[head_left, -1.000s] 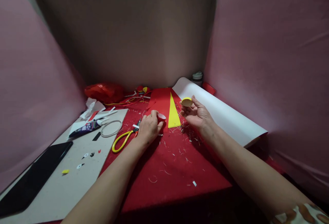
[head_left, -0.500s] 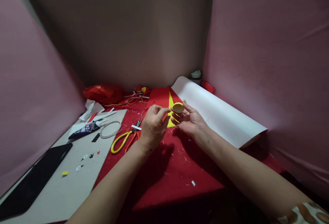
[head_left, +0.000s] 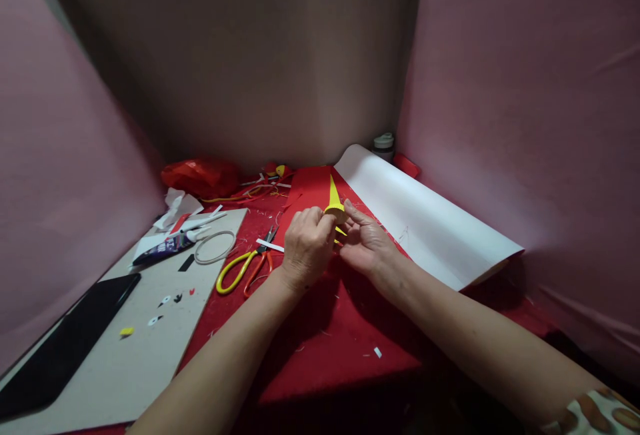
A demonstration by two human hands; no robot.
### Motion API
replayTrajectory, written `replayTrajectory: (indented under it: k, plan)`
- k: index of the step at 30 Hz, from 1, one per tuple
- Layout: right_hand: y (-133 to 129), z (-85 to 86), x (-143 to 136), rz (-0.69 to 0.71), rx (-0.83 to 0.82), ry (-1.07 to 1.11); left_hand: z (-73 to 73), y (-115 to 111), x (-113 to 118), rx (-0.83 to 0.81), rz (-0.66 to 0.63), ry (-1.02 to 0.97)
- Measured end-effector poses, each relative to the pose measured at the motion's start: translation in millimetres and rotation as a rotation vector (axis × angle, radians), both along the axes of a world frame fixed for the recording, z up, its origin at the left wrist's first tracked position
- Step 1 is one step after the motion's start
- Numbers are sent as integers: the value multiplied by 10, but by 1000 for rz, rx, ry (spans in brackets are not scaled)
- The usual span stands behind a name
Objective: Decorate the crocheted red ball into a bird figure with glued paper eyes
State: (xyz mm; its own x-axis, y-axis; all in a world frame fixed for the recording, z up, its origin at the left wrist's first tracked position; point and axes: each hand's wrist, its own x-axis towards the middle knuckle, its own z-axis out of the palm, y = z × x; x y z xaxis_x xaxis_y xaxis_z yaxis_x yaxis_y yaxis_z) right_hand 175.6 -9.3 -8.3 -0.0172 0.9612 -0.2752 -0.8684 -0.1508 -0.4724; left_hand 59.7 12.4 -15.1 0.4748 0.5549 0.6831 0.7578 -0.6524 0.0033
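A small round yellow piece with a ridged rim (head_left: 335,211) is held up between my two hands. My left hand (head_left: 307,245) pinches its near left side with curled fingers. On its right side, the thumb and fingertips of my right hand (head_left: 367,238) grip the edge, while the lower fingers are partly curled beneath. Behind the piece lies yellow sheet material (head_left: 334,188) on a red sheet (head_left: 307,185). Scissors with yellow and orange handles (head_left: 237,274) rest left of my left hand, by a white strip (head_left: 270,245).
A grey board (head_left: 150,362) at left carries a black tablet-like slab (head_left: 70,342), a glue tube (head_left: 165,248), a grey ring (head_left: 215,247) and small cut pieces. Rolled white sheet (head_left: 425,215) lies at right. Behind are a red bag (head_left: 200,177) and a lidded container (head_left: 384,145).
My left hand has moved right and closed on the round yellow piece. The piece has shifted slightly left and tilted, with its ridged rim now more visible.
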Motion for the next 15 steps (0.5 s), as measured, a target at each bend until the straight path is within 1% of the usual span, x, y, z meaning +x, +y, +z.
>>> replayTrajectory:
  k: [3,5,8,12,13,15]
  plan:
    - [24,-10,11,-6,-1,-6,-4,-12,-18,-64,-41,-19]
    - [55,-12,47,-40,10,-66,1,-26,-48,-134,-108,-19]
    - [124,-23,153,-107,44,-178,16,-54,-104,-284,-259,26]
    - [231,-55,343,-155,65,-232,19,-110,-140,-500,-467,160]
    - [253,-64,382,-164,65,-234,13,-127,-136,-539,-493,181]
    - [286,-79,437,-171,69,-227,-1,-156,-124,-592,-501,184]
